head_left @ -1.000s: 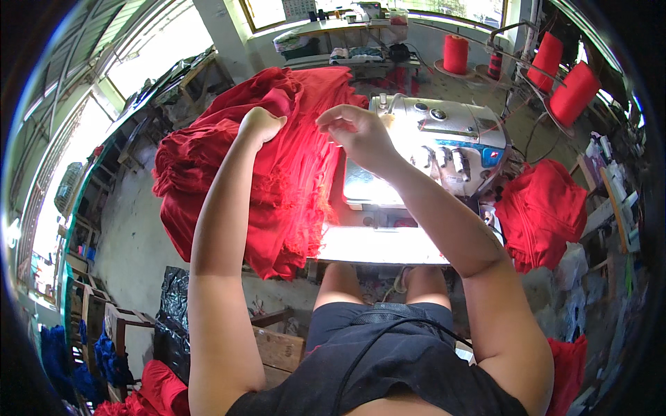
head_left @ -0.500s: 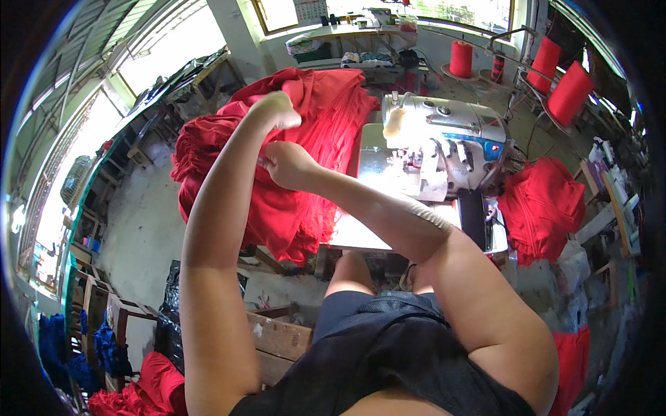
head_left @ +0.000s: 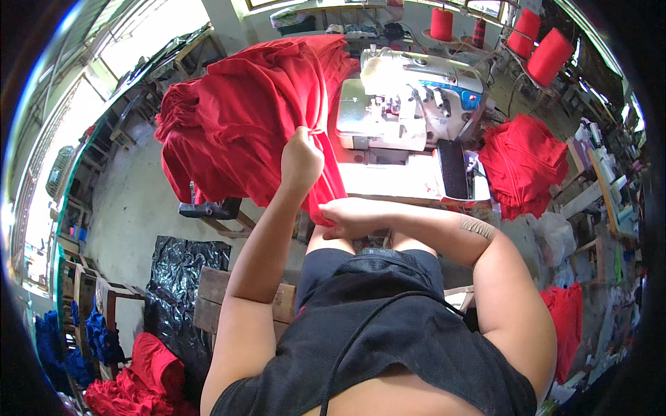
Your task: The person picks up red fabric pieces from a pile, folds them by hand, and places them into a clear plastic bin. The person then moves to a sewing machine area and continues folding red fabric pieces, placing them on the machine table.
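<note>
A big heap of red fabric (head_left: 236, 104) covers the left side of the sewing table. My left hand (head_left: 303, 161) grips a fold of it in a closed fist, close to the table's front left. Lower down, above my lap, my right hand (head_left: 347, 218) pinches the hanging end of that same fold, so the cloth stretches between both hands. Right of the heap, and apart from my hands, stands a silver and blue sewing machine (head_left: 451, 84) with its lamp lit. The tips of my right fingers are partly hidden by the cloth.
Another red fabric pile (head_left: 524, 166) lies right of the machine. Red thread cones (head_left: 550, 57) stand on holders at the far right. A black plastic sheet (head_left: 184, 291) and more red cloth (head_left: 139, 378) lie at lower left, beside a wooden box (head_left: 211, 298).
Both hands came back from the far part of the heap toward my body, drawing a fold of red fabric over the table's front edge. My view has tilted downward.
</note>
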A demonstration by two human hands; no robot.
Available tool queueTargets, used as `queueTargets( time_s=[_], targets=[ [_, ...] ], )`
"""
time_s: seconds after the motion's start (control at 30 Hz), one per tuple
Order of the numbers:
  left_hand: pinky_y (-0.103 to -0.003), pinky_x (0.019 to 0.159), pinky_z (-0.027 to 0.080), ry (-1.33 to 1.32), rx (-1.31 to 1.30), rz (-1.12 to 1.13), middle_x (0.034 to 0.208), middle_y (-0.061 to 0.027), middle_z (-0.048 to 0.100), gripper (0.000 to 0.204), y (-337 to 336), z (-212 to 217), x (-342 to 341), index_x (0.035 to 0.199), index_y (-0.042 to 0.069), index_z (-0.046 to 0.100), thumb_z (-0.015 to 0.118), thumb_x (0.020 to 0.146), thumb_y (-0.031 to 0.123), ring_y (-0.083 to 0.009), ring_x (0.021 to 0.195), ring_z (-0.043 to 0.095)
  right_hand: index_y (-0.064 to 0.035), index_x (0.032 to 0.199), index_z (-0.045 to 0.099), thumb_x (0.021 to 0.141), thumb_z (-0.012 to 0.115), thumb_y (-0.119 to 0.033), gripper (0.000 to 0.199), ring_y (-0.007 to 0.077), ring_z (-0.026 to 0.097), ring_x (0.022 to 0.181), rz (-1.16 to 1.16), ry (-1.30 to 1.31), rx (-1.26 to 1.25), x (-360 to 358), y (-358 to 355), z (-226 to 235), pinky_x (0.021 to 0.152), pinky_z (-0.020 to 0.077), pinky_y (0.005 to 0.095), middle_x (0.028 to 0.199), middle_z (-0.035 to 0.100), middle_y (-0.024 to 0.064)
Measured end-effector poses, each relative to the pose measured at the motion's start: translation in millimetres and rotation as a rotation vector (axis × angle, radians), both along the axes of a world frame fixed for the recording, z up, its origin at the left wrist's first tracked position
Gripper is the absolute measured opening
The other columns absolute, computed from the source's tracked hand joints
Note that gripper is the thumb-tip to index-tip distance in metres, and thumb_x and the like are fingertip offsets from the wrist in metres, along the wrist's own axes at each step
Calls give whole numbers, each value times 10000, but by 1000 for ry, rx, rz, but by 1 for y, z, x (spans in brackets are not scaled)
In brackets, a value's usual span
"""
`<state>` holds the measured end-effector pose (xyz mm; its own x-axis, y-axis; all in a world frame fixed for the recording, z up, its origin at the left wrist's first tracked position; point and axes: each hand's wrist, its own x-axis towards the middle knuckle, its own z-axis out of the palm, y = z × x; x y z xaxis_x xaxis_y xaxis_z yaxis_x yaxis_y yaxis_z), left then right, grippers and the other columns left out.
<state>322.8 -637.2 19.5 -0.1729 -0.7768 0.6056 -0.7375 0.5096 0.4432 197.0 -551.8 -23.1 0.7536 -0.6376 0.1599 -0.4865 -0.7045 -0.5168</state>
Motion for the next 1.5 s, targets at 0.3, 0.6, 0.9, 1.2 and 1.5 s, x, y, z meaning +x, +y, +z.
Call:
queueTargets(
  time_s=[0.3,0.6,0.9,1.2,1.5],
  targets=[
    [-406,607,482,-54,-142,-105,803,-113,635,102,15,55,-8,817,80,533,624,772,79,-342,725,616,-14,831,554,651,652,-149,246,308,545,691,-820,-885,-96,-3,-106,-29,682,454,378,724,559,173],
    [-301,606,492,-253,-183,-340,794,-52,595,296,-7,81,82,999,126,634,572,749,-21,-238,691,600,-20,1119,596,871,529,20,260,135,607,936,-407,-1085,-40,-42,-96,30,856,483,259,1009,664,63],
    [-382,611,465,283,-277,-452,773,-188,557,114,-19,35,6,927,57,512,488,828,5,-411,751,576,-33,989,575,774,429,125,305,179,571,819,-504,-849,-140,-28,-84,43,781,445,267,846,588,103],
    [-331,925,406,-285,-1,-361,1127,-131,545,314,-29,-89,-9,1209,29,487,431,919,135,-227,1044,518,-82,1137,575,889,402,-109,304,331,587,890,-654,-225,-257,-57,-75,-86,789,469,387,983,609,200],
    [-362,1045,299,170,62,-195,1379,-231,345,555,-55,-93,-16,1389,-6,276,474,873,39,-334,1262,370,-111,1356,399,794,455,-13,574,336,604,866,-737,-489,-435,-50,-89,-58,753,491,404,1006,611,197]
  ],
)
